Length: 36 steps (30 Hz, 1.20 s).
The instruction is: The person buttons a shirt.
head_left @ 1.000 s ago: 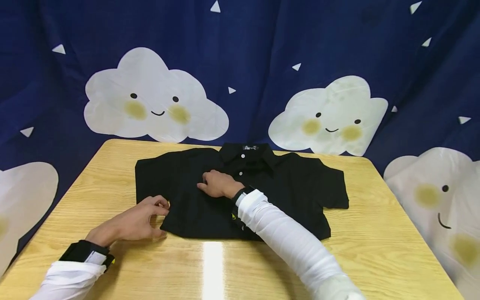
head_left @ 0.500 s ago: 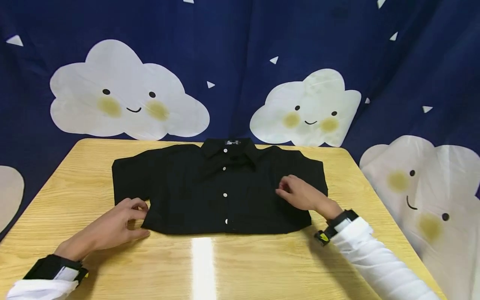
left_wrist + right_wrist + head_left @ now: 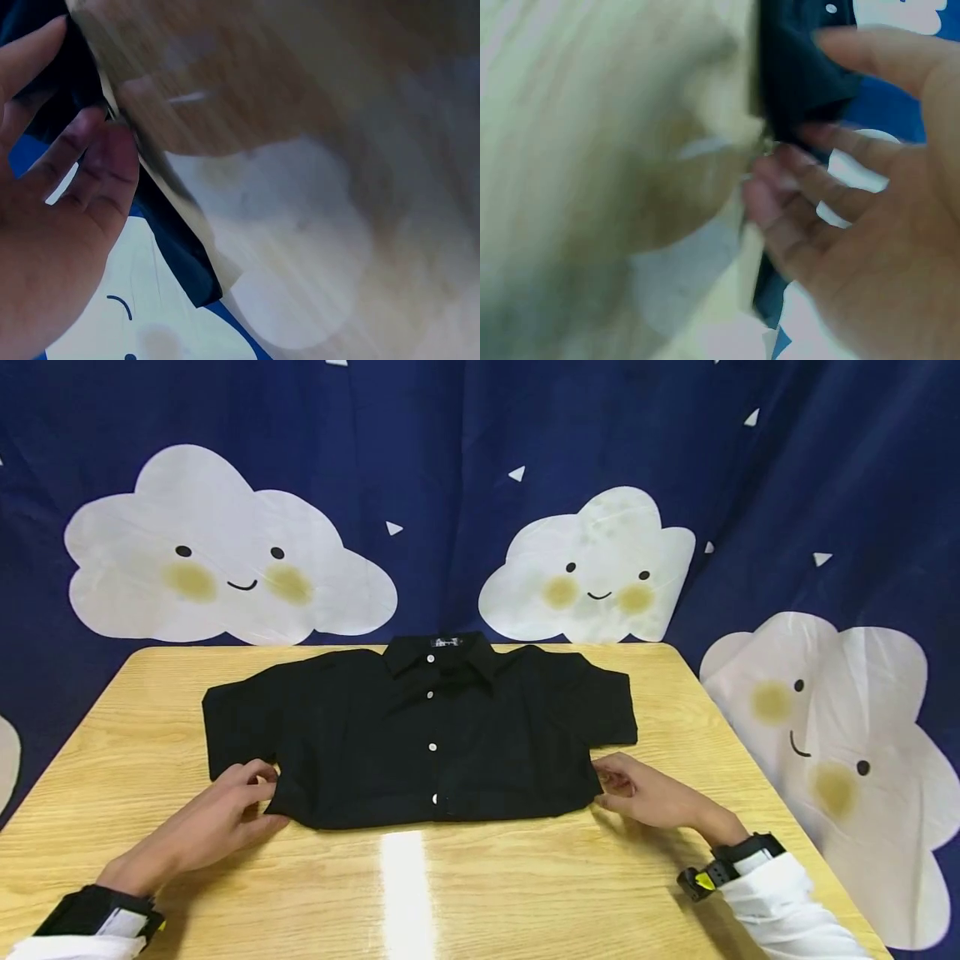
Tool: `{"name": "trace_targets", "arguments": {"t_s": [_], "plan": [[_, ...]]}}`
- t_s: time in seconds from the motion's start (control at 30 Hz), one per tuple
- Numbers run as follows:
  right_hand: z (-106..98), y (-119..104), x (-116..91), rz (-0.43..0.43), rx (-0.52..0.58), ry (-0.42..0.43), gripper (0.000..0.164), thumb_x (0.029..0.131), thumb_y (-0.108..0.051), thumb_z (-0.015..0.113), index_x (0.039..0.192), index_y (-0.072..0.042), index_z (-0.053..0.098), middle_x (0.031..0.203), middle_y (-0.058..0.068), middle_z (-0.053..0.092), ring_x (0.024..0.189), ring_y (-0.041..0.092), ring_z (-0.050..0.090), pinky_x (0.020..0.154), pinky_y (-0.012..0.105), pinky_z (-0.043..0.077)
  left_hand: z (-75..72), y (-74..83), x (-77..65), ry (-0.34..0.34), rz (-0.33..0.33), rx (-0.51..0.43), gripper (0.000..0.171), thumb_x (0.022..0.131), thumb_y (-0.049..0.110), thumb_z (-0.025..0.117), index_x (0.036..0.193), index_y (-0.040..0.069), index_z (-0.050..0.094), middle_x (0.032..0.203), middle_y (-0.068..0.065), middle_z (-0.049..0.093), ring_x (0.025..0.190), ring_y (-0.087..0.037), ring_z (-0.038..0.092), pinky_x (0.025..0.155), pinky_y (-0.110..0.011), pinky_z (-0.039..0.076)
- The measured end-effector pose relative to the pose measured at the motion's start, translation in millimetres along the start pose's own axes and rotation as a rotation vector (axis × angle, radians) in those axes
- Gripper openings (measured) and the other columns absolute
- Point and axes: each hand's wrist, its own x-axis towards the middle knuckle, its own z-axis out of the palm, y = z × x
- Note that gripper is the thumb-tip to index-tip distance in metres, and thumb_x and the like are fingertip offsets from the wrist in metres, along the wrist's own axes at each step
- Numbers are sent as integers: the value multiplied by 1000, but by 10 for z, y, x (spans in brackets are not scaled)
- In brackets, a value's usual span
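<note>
A black short-sleeved button-up shirt (image 3: 495, 735) lies flat on the wooden table in the head view, collar at the far side, white buttons down its middle. Its lower part looks folded under, though the frames do not show this fully. My left hand (image 3: 217, 818) is at the shirt's left side, bent fingers and thumb apart at the lower corner, touching the fabric. On the other side, my right hand (image 3: 660, 792) reaches the right edge, its thumb and fingers spread apart along the cloth. Both wrist views show bent fingers beside the shirt edge; the right one is blurred.
The light wooden table (image 3: 525, 893) extends in front of the shirt, with a bright reflection on it. Behind the table hangs a dark blue curtain (image 3: 442, 435) printed with white smiling clouds.
My right hand has moved from over the shirt's front, rightward across it, to its right edge. The left hand stays by the left edge. The head view has shifted a little.
</note>
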Motion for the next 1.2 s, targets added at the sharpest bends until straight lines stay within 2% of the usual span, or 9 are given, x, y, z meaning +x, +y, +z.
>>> {"name": "trace_targets", "arguments": {"t_s": [0.13, 0.27, 0.4, 0.5, 0.63, 0.77, 0.9, 1.03, 1.2], "plan": [[126, 37, 26, -132, -44, 139, 54, 82, -10, 76, 128, 5, 53, 115, 11, 53, 91, 23, 53, 79, 36, 49, 17, 14, 4, 29, 0, 0, 26, 77, 16, 80, 69, 33, 61, 102, 3, 53, 91, -15, 45, 71, -34, 43], [233, 26, 97, -188, -130, 271, 29, 79, -6, 77, 107, -4, 69, 113, 8, 58, 98, 21, 58, 81, 39, 51, 3, 49, 36, 53, -75, -62, 21, 82, 15, 75, 72, 30, 66, 108, -3, 58, 101, -23, 49, 78, -42, 45], [214, -5, 193, -136, -71, 339, 3, 88, -15, 70, 91, -16, 70, 106, -2, 60, 102, 17, 55, 85, 36, 47, -11, 65, 112, 73, -166, -189, 11, 89, 14, 68, 89, 24, 72, 104, 1, 64, 103, -21, 54, 81, -35, 47], [138, -35, 282, -46, 72, 368, 18, 96, -25, 60, 81, -15, 59, 82, -5, 52, 79, 13, 50, 70, 29, 42, -12, 67, 221, 99, -245, -303, 10, 96, 20, 60, 88, 16, 65, 81, 7, 58, 81, -12, 54, 65, -25, 44], [37, -101, 387, 24, 174, 402, 35, 100, -30, 50, 75, -9, 39, 65, 1, 31, 55, 14, 33, 53, 29, 29, -22, 64, 397, 164, -353, -454, 27, 102, 28, 48, 85, 7, 50, 63, 0, 36, 58, -15, 40, 52, -29, 32], [-35, -146, 479, 61, 153, 458, 34, 102, -32, 47, 78, -7, 43, 64, 2, 35, 56, 15, 37, 54, 28, 31, -47, 21, 549, 211, -391, -541, 30, 103, 31, 42, 93, 4, 49, 66, -3, 36, 58, -17, 39, 53, -30, 32], [-126, -196, 563, 141, 143, 491, 34, 103, -35, 42, 91, -5, 52, 67, 7, 45, 59, 20, 45, 55, 30, 37, -87, -37, 669, 228, -426, -698, 34, 104, 34, 37, 113, 4, 49, 84, 0, 54, 71, -8, 55, 59, -22, 44], [-224, -240, 677, 211, 124, 493, 38, 104, -35, 36, 106, -2, 56, 89, 15, 58, 78, 25, 55, 68, 36, 41, -132, -80, 788, 260, -468, -824, 41, 103, 38, 36, 128, 7, 44, 102, 3, 58, 83, -4, 60, 66, -20, 49], [-296, -320, 839, 260, 293, 413, 38, 105, -33, 34, 114, 0, 52, 89, 15, 59, 74, 24, 60, 65, 36, 49, -206, -96, 959, 268, -532, -1049, 37, 101, 44, 37, 127, 17, 42, 116, 3, 48, 92, -2, 55, 71, -18, 48]]}}
